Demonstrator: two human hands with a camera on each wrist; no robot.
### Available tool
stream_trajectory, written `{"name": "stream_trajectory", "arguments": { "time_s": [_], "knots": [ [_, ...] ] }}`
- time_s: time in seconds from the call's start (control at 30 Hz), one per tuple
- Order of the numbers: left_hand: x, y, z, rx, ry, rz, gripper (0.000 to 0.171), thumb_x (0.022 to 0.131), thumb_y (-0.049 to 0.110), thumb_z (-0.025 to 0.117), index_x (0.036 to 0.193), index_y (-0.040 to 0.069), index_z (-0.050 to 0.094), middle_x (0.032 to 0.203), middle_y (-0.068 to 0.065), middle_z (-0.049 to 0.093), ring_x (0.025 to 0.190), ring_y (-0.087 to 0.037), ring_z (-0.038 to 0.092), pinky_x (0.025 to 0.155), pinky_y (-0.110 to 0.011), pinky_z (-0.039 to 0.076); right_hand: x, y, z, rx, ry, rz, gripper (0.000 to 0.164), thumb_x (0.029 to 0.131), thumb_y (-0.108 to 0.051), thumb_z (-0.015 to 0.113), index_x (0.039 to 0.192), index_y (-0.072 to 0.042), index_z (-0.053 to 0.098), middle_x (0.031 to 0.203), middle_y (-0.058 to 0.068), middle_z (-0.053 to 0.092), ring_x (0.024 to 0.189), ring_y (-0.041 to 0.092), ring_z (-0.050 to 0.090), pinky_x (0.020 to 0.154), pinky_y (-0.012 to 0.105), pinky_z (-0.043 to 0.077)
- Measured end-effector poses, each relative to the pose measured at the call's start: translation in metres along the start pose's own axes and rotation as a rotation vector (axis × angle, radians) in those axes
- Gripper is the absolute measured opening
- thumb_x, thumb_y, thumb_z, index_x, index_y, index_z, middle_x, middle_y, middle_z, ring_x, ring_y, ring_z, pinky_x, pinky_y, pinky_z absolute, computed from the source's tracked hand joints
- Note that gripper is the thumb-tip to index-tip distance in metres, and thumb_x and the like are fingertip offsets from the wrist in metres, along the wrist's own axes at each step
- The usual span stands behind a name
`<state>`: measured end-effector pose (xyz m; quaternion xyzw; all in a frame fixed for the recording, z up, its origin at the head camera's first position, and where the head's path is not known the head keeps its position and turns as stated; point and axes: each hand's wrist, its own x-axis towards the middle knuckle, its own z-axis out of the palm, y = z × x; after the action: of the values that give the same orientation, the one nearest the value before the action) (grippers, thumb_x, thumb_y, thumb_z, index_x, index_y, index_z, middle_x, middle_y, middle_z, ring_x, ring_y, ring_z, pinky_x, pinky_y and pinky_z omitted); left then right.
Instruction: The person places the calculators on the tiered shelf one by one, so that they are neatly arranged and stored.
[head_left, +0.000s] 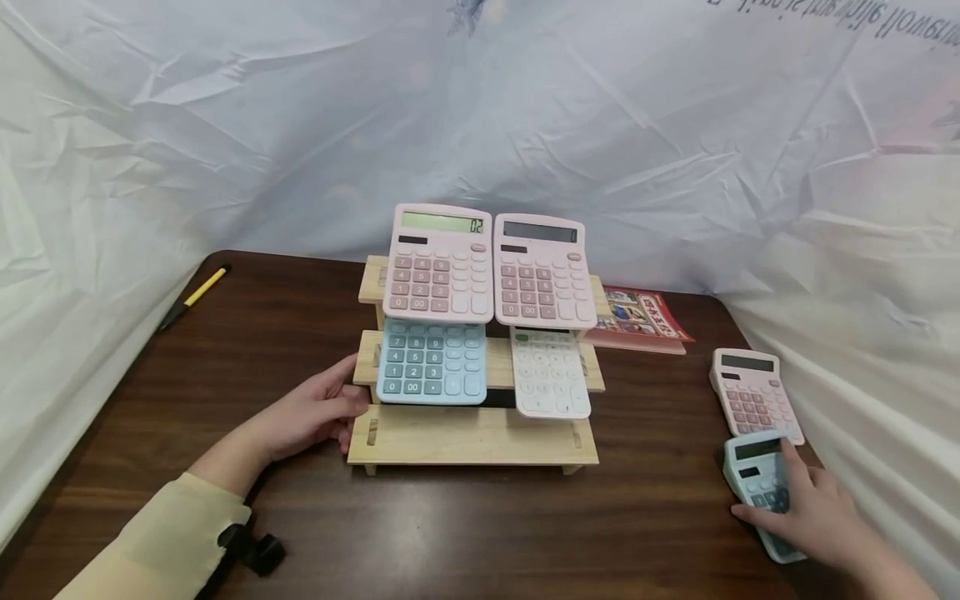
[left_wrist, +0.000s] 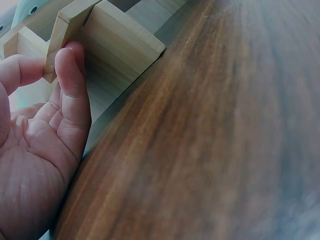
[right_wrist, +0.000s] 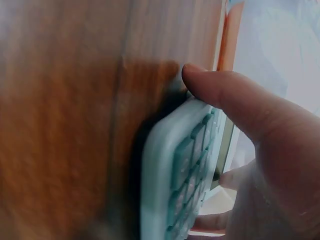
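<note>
My left hand pinches the left end of a stepped wooden rack between thumb and fingers; the left wrist view shows the board edge in that pinch. Two pink calculators lean side by side on the rack's top tier. The middle tier bears a blue calculator and a white calculator. At the far right, my right hand grips a teal calculator across its sides, its thumb at the left edge. The right wrist view shows its keys close up.
Another pink calculator lies just beyond the teal one, near the table's right edge. A red printed booklet lies behind the rack. A yellow and black pen or cutter is at the back left. White sheeting hangs around the brown table.
</note>
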<state>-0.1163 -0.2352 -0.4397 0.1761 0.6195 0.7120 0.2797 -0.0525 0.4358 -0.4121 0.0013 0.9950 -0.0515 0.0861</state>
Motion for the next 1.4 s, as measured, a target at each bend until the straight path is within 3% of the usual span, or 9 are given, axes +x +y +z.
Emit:
{"name": "stream_trajectory", "arguments": {
  "time_s": [0.17, 0.3, 0.4, 0.63, 0.8, 0.9, 1.07, 1.4],
  "knots": [
    [0.000, 0.001, 0.001, -0.001, -0.012, 0.000, 0.067, 0.100, 0.007, 0.051, 0.153, 0.021, 0.012, 0.110, -0.031, 0.060, 0.067, -0.033, 0.062, 0.058, -0.053, 0.055, -0.014, -0.015, 0.000, 0.004, 0.106, -0.028, 0.132, 0.069, -0.059, 0.080, 0.150, 0.007, 0.001, 0.113, 0.050, 0.035, 0.098, 0.065, 0.034, 0.076, 0.071, 0.032],
    [-0.001, 0.001, 0.001, 0.006, -0.004, 0.002, 0.066, 0.100, 0.008, 0.050, 0.153, 0.021, 0.012, 0.110, -0.031, 0.060, 0.069, -0.034, 0.062, 0.058, -0.053, 0.055, -0.024, -0.042, -0.010, 0.024, 0.230, -0.109, 0.131, 0.060, -0.053, 0.087, 0.154, -0.003, 0.010, 0.117, 0.042, 0.036, 0.100, 0.058, 0.035, 0.074, 0.069, 0.032],
    [-0.002, 0.001, 0.001, 0.006, 0.000, -0.003, 0.065, 0.100, 0.009, 0.050, 0.153, 0.022, 0.013, 0.111, -0.031, 0.060, 0.071, -0.034, 0.062, 0.059, -0.052, 0.055, -0.029, -0.066, -0.018, 0.030, 0.269, -0.177, 0.130, 0.056, -0.052, 0.090, 0.154, -0.008, 0.017, 0.119, 0.036, 0.039, 0.099, 0.054, 0.038, 0.070, 0.066, 0.035],
    [-0.003, -0.001, 0.001, -0.008, -0.004, 0.021, 0.066, 0.100, 0.006, 0.050, 0.152, 0.021, 0.014, 0.109, -0.032, 0.060, 0.069, -0.036, 0.062, 0.057, -0.055, 0.054, -0.035, -0.116, -0.031, 0.020, 0.262, -0.310, 0.126, 0.057, -0.059, 0.087, 0.155, -0.018, 0.019, 0.124, 0.024, 0.039, 0.099, 0.041, 0.041, 0.061, 0.060, 0.041],
    [-0.003, -0.001, 0.000, -0.012, 0.000, 0.021, 0.066, 0.100, 0.006, 0.051, 0.152, 0.021, 0.014, 0.110, -0.032, 0.060, 0.068, -0.035, 0.063, 0.057, -0.054, 0.054, -0.037, -0.143, -0.027, 0.048, 0.245, -0.412, 0.123, 0.055, -0.055, 0.089, 0.154, -0.022, 0.024, 0.131, 0.018, 0.039, 0.105, 0.030, 0.042, 0.072, 0.053, 0.043],
    [-0.002, -0.001, 0.000, -0.013, -0.001, 0.013, 0.067, 0.100, 0.006, 0.050, 0.153, 0.021, 0.013, 0.111, -0.031, 0.060, 0.069, -0.034, 0.063, 0.058, -0.053, 0.054, -0.038, -0.157, -0.023, 0.081, 0.221, -0.462, 0.122, 0.054, -0.053, 0.090, 0.154, -0.024, 0.026, 0.137, 0.015, 0.037, 0.111, 0.025, 0.038, 0.080, 0.047, 0.037],
    [-0.001, -0.001, 0.001, -0.002, -0.006, 0.017, 0.066, 0.100, 0.007, 0.051, 0.153, 0.021, 0.014, 0.111, -0.032, 0.060, 0.070, -0.036, 0.062, 0.058, -0.054, 0.054, -0.038, -0.176, -0.019, 0.091, 0.189, -0.505, 0.121, 0.056, -0.053, 0.089, 0.154, -0.029, 0.023, 0.143, 0.009, 0.032, 0.116, 0.019, 0.034, 0.083, 0.038, 0.029],
    [0.001, 0.000, 0.001, -0.008, -0.020, 0.025, 0.065, 0.100, 0.007, 0.050, 0.152, 0.020, 0.014, 0.110, -0.032, 0.060, 0.069, -0.036, 0.062, 0.057, -0.055, 0.054, -0.033, -0.215, -0.013, 0.114, 0.120, -0.599, 0.116, 0.059, -0.055, 0.085, 0.154, -0.034, 0.021, 0.149, 0.001, 0.025, 0.126, 0.016, 0.028, 0.092, 0.040, 0.029]
  ]
}}
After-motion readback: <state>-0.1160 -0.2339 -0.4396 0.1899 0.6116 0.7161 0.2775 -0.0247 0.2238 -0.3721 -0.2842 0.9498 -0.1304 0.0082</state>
